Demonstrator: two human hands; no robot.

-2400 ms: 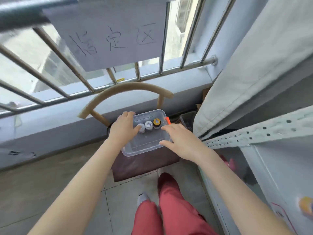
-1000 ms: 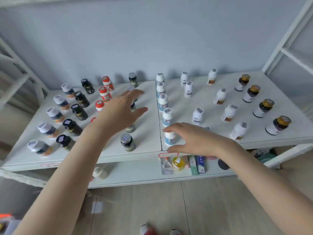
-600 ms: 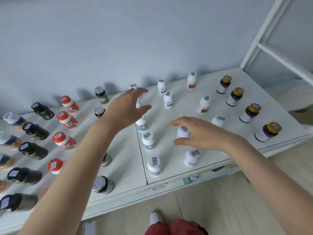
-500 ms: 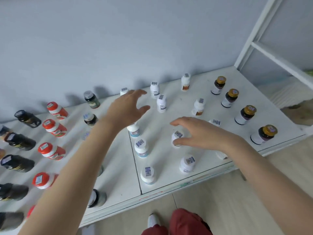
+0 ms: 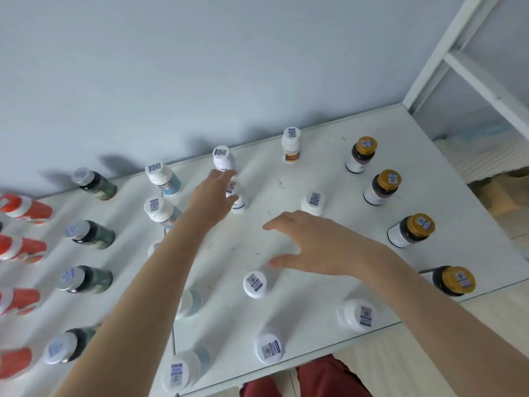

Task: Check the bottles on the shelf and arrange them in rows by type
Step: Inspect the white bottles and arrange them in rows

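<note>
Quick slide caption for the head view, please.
Left hand and right hand hover open over the white shelf of bottles standing in rows.

This looks like a stockroom or the storage corner of a pharmacy-style shop, not a home. A white metal shelf [image 5: 286, 242] stands against a bare, pale blue-grey wall [image 5: 200, 67]. It carries many small pill-type bottles set out in lines: red bottles [image 5: 25, 209] at the left, green bottles [image 5: 91, 234] with silver caps beside them, white bottles [image 5: 291, 144] in the middle, and gold-capped bottles [image 5: 385, 186] on the right. The caps bear printed barcode stickers [image 5: 365, 143]. A second white rack frame [image 5: 438, 50] rises on the right, above a pale floor [image 5: 429, 353].
</note>
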